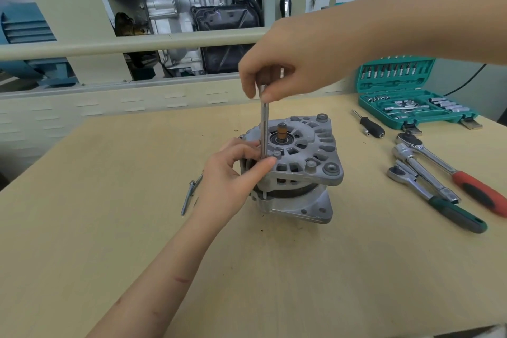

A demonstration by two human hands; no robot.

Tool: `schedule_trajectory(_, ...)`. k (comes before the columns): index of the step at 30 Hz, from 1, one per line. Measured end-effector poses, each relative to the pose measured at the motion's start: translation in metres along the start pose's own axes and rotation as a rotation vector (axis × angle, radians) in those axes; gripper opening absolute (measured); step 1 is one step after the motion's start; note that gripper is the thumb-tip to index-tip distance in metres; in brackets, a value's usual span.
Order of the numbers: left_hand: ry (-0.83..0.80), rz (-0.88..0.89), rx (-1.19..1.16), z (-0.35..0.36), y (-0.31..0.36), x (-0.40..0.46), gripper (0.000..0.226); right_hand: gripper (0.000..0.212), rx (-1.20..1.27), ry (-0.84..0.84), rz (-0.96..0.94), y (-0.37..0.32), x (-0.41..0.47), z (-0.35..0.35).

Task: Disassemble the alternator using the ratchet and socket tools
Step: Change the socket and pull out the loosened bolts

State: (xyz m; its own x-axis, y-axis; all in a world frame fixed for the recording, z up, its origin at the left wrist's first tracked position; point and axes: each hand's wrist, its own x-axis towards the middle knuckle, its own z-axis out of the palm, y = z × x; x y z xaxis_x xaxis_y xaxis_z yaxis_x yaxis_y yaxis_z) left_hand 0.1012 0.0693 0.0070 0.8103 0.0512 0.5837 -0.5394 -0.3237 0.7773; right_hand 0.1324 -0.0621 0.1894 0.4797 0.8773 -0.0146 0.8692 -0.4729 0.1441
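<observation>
A grey alternator stands on the wooden table, its rear housing lifted and tilted above the lower half. My right hand pinches the top of a long thin metal extension bar that stands upright on a bolt at the housing's left edge. My left hand grips the alternator's left side, thumb and fingers around the bar's lower end. A long loose bolt lies on the table just left of my left hand.
Three ratchets lie to the right: one red-handled, one green-handled, one plain steel. A black screwdriver-type handle lies near an open teal socket case at the back right. A gearbox display stands behind the table.
</observation>
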Motion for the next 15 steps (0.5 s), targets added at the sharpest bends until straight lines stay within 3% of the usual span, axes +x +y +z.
schedule_trajectory(5, 0.053, -0.014, 0.035, 0.003, 0.002, -0.002, 0.029, 0.043, -0.068, -0.064, 0.166, -0.002, 0.007, 0.003)
schedule_trajectory(12, 0.039, -0.022, 0.085, 0.003, 0.005, -0.002, 0.027, 0.031, 0.007, 0.022, 0.142, -0.001, 0.004, 0.004)
schedule_trajectory(15, -0.063, -0.03, 0.061, -0.001, 0.013, 0.0, 0.017, 0.021, 0.005, 0.046, 0.066, -0.002, 0.004, 0.005)
